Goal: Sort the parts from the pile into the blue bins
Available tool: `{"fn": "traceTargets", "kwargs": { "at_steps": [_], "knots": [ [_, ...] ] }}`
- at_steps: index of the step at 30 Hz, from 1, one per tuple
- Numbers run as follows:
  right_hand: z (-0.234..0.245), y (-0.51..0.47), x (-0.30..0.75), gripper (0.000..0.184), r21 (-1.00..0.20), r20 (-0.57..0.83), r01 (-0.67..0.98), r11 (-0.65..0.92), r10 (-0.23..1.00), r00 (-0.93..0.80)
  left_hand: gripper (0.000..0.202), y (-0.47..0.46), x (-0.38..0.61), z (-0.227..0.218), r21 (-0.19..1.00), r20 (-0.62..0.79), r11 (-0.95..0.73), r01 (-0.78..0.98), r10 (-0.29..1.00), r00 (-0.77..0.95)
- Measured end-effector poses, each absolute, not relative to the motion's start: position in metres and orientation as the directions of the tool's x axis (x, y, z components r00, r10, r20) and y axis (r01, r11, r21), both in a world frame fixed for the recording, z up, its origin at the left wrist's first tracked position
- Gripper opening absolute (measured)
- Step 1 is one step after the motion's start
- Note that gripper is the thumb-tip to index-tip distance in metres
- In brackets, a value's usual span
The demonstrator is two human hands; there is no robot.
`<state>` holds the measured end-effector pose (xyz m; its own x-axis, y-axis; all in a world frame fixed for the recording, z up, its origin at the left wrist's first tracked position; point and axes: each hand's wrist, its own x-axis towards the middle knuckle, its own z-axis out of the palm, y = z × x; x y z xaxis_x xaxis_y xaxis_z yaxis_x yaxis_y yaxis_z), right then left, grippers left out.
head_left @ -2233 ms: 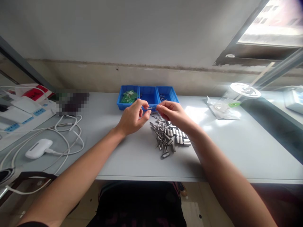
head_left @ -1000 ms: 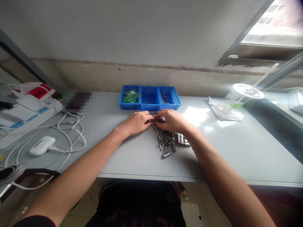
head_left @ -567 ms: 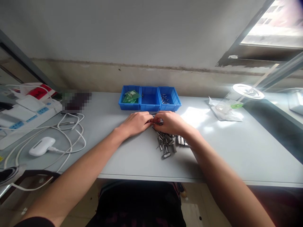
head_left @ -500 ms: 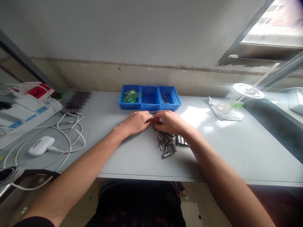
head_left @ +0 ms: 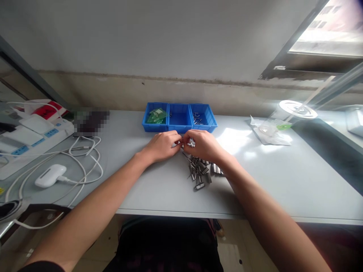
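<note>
My left hand (head_left: 163, 145) and my right hand (head_left: 202, 145) meet fingertip to fingertip just above the grey table (head_left: 283, 181), in front of three joined blue bins (head_left: 179, 117). Their fingers pinch together over a small metal part (head_left: 182, 142) that is mostly hidden. A pile of small metal parts (head_left: 200, 170) lies under and just behind my right hand. The left bin holds green pieces (head_left: 155, 115), the middle bin (head_left: 179, 117) looks bare, and the right bin (head_left: 202, 118) holds a few metal pins.
White cables (head_left: 82, 162), a white charger (head_left: 48, 175) and power strips (head_left: 28, 136) lie on the left. A clear plastic bag (head_left: 268, 132) and a round lid (head_left: 297, 108) sit at the right. A blurred dark object (head_left: 90, 121) rests by the wall.
Both hands came down from in front of the bins, where they held a thin pin between them, to the top of the parts pile; they now rise slightly with fingertips together.
</note>
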<state>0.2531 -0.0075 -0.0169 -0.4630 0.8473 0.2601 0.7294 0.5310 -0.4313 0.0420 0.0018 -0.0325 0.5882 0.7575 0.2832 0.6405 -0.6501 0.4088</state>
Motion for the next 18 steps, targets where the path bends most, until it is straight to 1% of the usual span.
{"fn": "traceTargets", "kwargs": {
  "at_steps": [5,13,18],
  "knots": [
    [-0.0181,-0.0066,0.2537,0.008,-0.433,0.364,0.695,0.575,0.816,-0.449,0.019,0.0001,0.0434,-0.0277,0.421,0.359,-0.659,0.623,0.752,0.553],
    [-0.0212,-0.006,0.2547,0.01,-0.422,0.377,0.665,0.616,0.787,-0.488,0.02,0.0019,0.0424,-0.0298,0.427,0.357,-0.656,0.623,0.755,0.55],
    [-0.0183,-0.0069,0.254,0.009,-0.447,0.411,0.651,0.613,0.787,-0.459,0.02,-0.0001,0.0429,-0.0272,0.447,0.372,-0.65,0.614,0.76,0.533]
  ]
}}
